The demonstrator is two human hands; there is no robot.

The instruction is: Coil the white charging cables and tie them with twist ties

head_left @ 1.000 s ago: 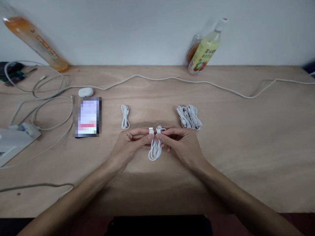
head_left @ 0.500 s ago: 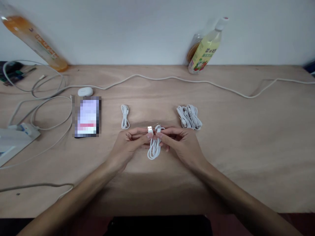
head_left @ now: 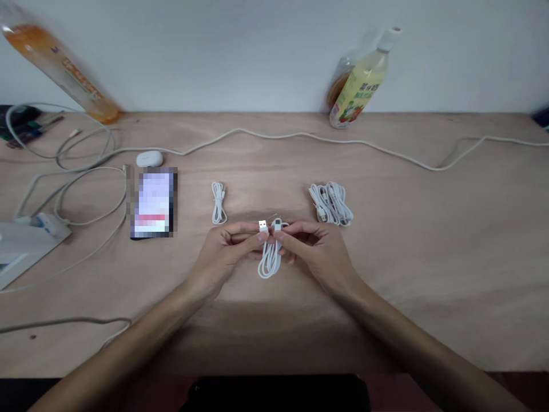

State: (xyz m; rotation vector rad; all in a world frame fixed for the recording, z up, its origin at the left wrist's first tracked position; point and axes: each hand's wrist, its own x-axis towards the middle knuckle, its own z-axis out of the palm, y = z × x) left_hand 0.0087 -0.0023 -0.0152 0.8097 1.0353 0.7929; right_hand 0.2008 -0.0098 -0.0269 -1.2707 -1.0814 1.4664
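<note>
Both hands meet at the middle of the wooden table (head_left: pixel 429 240). My left hand (head_left: pixel 227 252) and my right hand (head_left: pixel 315 252) pinch the top of a folded white USB cable (head_left: pixel 269 262), whose loops hang down between them. Its USB plug (head_left: pixel 263 226) sticks up by my left fingertips, and a smaller plug stands beside it at my right fingertips. A single coiled white cable (head_left: pixel 218 202) lies to the left of my hands. To the right, a pile of bundled white cables (head_left: pixel 331 203) rests on the table.
A phone (head_left: pixel 153 202) and a white earbud case (head_left: pixel 149 158) lie at the left. Loose cords (head_left: pixel 72 171) and a power strip (head_left: pixel 26 237) fill the far left. A long white cord (head_left: pixel 386 151) crosses the back. Two bottles (head_left: pixel 362 80) (head_left: pixel 60 68) stand by the wall.
My hands have stayed together on the folded cable; its plugs shifted only slightly between my fingertips. Nothing else on the table moved.
</note>
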